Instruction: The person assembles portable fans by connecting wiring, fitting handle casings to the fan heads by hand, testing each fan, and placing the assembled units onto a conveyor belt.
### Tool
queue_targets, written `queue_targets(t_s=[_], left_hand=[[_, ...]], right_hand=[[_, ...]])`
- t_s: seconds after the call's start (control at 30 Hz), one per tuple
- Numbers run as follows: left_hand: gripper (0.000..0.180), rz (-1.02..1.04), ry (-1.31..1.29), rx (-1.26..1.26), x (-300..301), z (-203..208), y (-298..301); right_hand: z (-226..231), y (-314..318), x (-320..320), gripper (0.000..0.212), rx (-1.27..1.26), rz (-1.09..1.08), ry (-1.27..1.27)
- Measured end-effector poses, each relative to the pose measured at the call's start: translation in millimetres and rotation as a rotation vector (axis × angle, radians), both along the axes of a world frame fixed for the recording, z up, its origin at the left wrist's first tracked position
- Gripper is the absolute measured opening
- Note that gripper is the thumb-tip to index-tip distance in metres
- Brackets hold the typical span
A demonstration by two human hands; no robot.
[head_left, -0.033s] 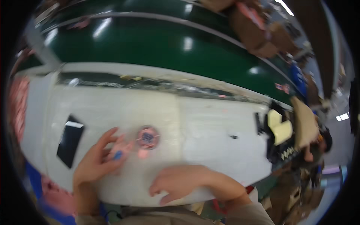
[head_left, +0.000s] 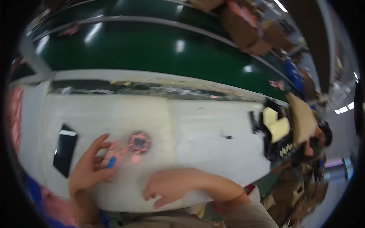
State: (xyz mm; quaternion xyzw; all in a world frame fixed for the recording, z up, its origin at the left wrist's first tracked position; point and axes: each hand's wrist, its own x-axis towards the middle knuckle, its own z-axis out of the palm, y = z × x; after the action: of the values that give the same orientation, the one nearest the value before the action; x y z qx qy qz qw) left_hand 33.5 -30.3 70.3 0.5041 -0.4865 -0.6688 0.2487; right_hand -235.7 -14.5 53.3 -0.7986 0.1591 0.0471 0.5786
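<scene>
- A dark flat slab [head_left: 65, 152] lies on the worktop [head_left: 213, 154].
- Your left hand [head_left: 89, 167] has its grip grasping a pink-and-blue piece [head_left: 111, 159], right of the slab.
- Near that piece sits a round pink object [head_left: 139, 143].
- Your right hand [head_left: 171, 186] has its grip released, fingers loosely bent.

The head camera looked down and forward from the wearer's head, its wide fisheye circle ringed in black. The white counter [head_left: 205, 152] spread across the middle, with the left grip [head_left: 87, 167] and the right grip [head_left: 169, 186] low and nearest the lens. A green surface [head_left: 144, 51] lay beyond, farther off near the top, and straight edges bowed toward the rim.
</scene>
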Motion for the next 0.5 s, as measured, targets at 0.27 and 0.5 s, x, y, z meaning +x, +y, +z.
queue_targets(t_s=[0.27, 0.5], left_hand=[[0.09, 0.214, 0.156, -0.298, 0, -57, -38], [0.05, 0.135, -0.534, -0.933, -35, -65, -31]], right_hand=[[-21, -39, 17, 0.047, -0.216, -0.916, 0.023], [-50, -42, 1, 0.059, -0.775, -0.957, -0.079]])
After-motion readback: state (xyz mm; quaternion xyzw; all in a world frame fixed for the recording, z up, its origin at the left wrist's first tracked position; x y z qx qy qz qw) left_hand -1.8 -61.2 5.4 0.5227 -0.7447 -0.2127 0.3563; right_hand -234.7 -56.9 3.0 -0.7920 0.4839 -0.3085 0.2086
